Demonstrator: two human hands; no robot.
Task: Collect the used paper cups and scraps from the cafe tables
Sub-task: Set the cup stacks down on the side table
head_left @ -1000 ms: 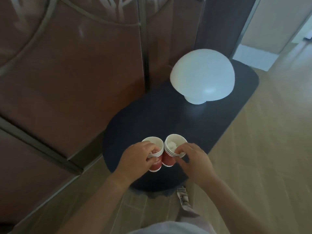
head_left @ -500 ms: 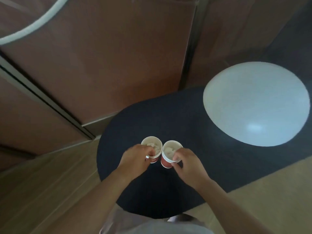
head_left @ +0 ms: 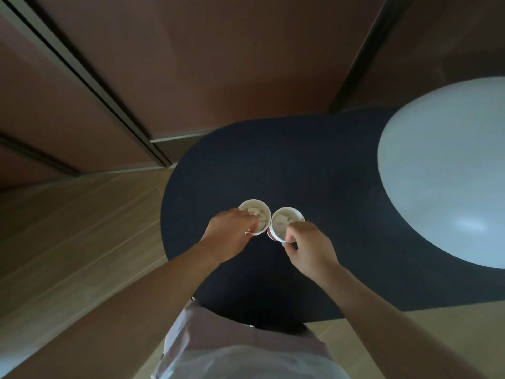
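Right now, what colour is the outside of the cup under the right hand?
Red with a white rim, seen in the head view: cup, right hand.

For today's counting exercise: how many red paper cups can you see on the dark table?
2. One red paper cup under the left hand, one beside it under the right hand. More nested inside cannot be ruled out.

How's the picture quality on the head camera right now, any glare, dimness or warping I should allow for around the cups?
Head view: dim overall, the dark table nearly featureless; the white lamp carries a soft bright patch, not harsh glare; wide-angle warping bends the wall panels; both cups look soft, so the white scraps inside lack detail; the left hand and right hand stay readable.
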